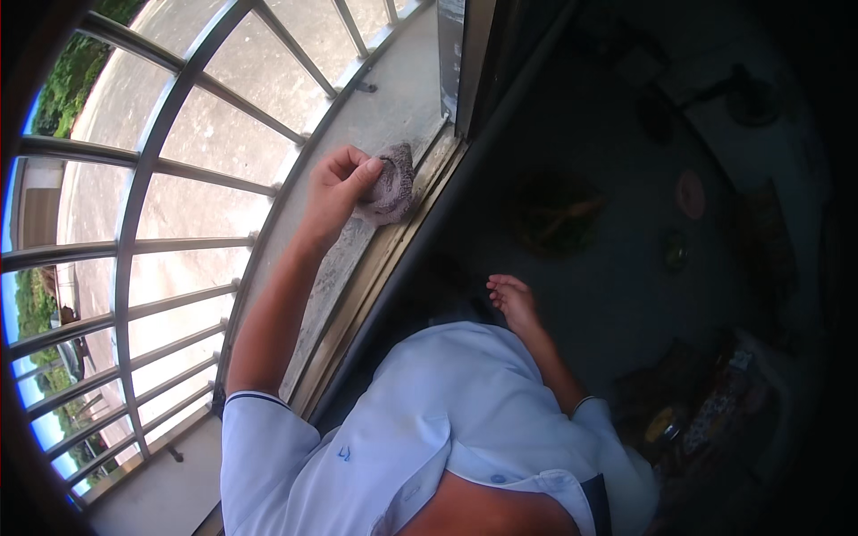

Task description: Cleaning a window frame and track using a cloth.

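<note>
My left hand (338, 184) pinches a crumpled grey-brown terry cloth (394, 184) between thumb and fingers. The cloth rests on the window sill (342, 248), against the metal sliding track (395, 244) of the window frame. Part of the cloth is hidden behind my thumb. On the indoor side, my right hand (513, 301) hangs in front of my body with its fingers loosely bent and nothing in them.
Metal security bars (201, 177) curve along the outer side of the sill. A window frame upright (462, 67) stands beyond the cloth. The dark room floor holds a roundish object (560, 211), a pink round item (690, 194) and dim clutter (704, 409).
</note>
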Demonstrator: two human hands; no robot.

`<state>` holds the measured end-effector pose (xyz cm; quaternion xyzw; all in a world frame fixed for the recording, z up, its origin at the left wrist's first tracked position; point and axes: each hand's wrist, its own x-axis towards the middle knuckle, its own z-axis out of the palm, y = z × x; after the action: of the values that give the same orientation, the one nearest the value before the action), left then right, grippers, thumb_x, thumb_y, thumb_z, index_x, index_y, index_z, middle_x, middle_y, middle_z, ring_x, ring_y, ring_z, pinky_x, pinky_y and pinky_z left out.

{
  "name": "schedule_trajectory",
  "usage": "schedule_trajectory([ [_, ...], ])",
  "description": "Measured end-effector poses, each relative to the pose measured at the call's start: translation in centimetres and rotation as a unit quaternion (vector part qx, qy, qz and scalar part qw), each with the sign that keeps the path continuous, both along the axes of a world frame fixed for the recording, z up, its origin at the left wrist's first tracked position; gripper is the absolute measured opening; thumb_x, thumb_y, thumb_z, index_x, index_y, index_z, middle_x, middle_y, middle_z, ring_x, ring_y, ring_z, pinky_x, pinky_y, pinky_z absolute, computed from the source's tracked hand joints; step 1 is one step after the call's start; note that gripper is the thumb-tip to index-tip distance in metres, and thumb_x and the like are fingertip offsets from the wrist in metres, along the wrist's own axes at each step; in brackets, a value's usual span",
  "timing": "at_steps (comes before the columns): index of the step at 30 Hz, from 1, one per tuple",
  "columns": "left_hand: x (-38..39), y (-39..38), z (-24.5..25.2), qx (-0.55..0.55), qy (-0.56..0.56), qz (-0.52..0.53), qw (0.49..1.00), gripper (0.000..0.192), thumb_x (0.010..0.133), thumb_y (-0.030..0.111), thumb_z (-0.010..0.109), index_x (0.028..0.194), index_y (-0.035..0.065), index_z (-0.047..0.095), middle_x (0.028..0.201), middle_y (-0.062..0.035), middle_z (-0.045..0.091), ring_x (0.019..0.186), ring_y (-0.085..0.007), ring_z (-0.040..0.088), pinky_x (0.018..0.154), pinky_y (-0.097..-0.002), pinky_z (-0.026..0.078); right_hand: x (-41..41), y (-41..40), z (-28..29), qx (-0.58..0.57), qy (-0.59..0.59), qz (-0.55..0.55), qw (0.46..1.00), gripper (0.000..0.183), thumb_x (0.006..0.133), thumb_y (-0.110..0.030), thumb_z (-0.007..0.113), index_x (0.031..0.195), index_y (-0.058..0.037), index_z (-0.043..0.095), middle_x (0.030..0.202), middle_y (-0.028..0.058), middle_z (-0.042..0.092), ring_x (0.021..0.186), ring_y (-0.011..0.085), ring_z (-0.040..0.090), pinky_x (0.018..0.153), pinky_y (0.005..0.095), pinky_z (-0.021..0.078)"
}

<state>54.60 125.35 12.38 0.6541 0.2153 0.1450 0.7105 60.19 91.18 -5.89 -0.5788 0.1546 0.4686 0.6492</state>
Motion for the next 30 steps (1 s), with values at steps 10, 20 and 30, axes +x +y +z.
schedule_trajectory([
  [10,-0.6,-2.3,-0.9,0.49,0.08,-0.113,0.861,0.035,0.064,0.021,0.075,0.093,0.0065,0.061,0.097,-0.012,0.059,0.099,-0.0311,0.055,0.087,-0.0407,0.043,1.6,3.3,1.5,0.003,-0.015,0.077,0.997,0.022,0.09,-0.002,0.052,0.108,-0.0003,0.064,0.096,0.0076,0.066,0.074,0.0106,0.058,0.064,0.0222,0.0468],
  [20,4.8,-2.6,-1.7,0.478,0.101,-0.124,0.864,0.027,0.064,0.017,0.069,0.084,0.0027,0.059,0.089,-0.0142,0.061,0.088,-0.0363,0.059,0.077,-0.0439,0.048,2.0,2.6,-0.1,0.008,-0.001,0.06,0.998,0.021,0.091,-0.004,0.053,0.109,-0.0011,0.063,0.096,0.0076,0.066,0.073,0.0111,0.059,0.063,0.0228,0.0476],
  [30,9.4,-0.1,-2.5,0.424,0.075,0.05,0.901,0.024,0.077,0.025,0.074,0.078,0.0036,0.063,0.084,-0.0135,0.065,0.082,-0.0303,0.063,0.077,-0.0416,0.047,0.7,1.9,0.3,0.008,0.005,0.042,0.999,0.02,0.09,-0.004,0.056,0.107,-0.0017,0.066,0.096,0.0068,0.068,0.072,0.0098,0.059,0.061,0.0221,0.0475],
])
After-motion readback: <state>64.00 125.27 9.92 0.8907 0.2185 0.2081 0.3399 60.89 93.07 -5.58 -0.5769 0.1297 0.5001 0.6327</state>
